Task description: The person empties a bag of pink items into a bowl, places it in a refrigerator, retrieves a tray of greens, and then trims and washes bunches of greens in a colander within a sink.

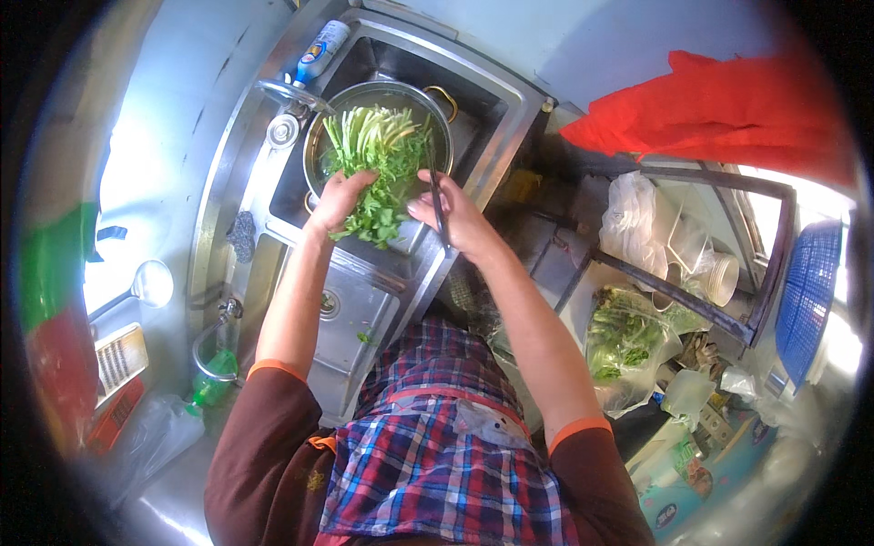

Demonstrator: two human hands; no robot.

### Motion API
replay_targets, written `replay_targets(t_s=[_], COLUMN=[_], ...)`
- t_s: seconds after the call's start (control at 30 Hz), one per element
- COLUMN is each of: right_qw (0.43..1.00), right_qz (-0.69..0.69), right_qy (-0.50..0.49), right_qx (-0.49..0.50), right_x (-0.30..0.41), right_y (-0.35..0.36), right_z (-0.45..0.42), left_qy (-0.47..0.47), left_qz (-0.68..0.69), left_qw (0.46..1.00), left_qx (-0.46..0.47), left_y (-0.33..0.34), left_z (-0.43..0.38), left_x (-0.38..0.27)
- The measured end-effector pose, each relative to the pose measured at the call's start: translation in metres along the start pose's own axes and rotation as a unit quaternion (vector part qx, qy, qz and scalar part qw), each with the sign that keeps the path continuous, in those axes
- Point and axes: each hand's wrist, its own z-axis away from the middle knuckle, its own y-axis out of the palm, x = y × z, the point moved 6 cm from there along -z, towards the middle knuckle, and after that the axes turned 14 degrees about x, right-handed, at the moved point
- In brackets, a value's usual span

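Observation:
A bunch of leafy green herbs lies with its pale cut stems pointing away from me, over a large round metal pot of water. My left hand grips the bunch from its left side, thumb across the stems. My right hand is at the right side of the leaves and holds a dark, slim knife or similar tool upright along its fingers; the blade's shape is hard to make out. The pot, with brass-coloured handles, stands in the far basin of a steel double sink.
The near basin holds green scraps. A faucet reaches over the pot beside a blue-and-white bottle. A scouring pad lies on the left rim. At right are bagged greens, a dark metal frame and a blue basket.

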Motion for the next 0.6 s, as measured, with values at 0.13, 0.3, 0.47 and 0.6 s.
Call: replay_targets(t_s=[0.13,0.3,0.47,0.6], right_qw=[0.983,0.968,0.936,0.904], right_qz=[0.148,0.207,0.341,0.422], right_qy=[0.071,0.053,0.037,0.056], right_qx=[0.086,0.132,0.085,0.031], right_x=[0.012,0.015,0.037,0.043], right_y=[-0.006,0.011,0.021,0.025], right_z=[-0.001,-0.012,-0.005,-0.002], left_qy=[-0.022,-0.071,-0.108,-0.128], left_qz=[-0.012,-0.095,-0.158,-0.162], left_qw=[0.999,0.977,0.946,0.936], left_qx=[0.047,0.176,0.262,0.286], left_y=[0.006,0.009,0.017,-0.001], left_z=[0.011,0.006,0.007,0.000], left_x=[-0.019,-0.020,-0.021,-0.013])
